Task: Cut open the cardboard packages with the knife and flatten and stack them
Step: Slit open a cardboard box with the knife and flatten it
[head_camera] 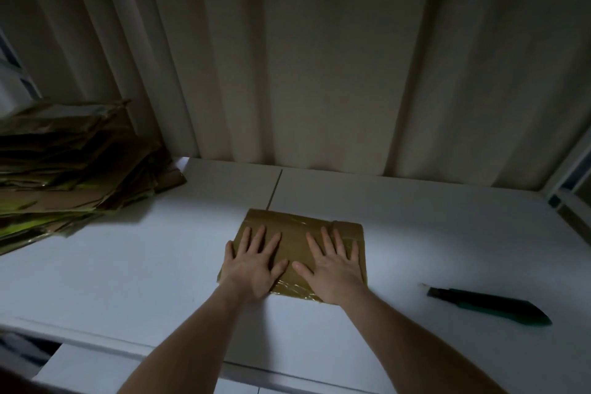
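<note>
A flat brown cardboard package [297, 227] with shiny tape lies in the middle of the white table [128, 265]. My left hand [254, 261] presses on its left half with fingers spread and straight. My right hand [331, 265] presses flat on its right half, thumbs nearly meeting. A green and black utility knife [486, 304] lies on the table to the right of the package, blade tip pointing left, apart from both hands. A tall pile of flattened cardboard [73, 169] sits at the far left of the table.
A pale curtain [319, 89] hangs along the table's far edge. A seam [275, 189] runs across the tabletop behind the package. The table's front edge [96, 337] is close to me at the lower left.
</note>
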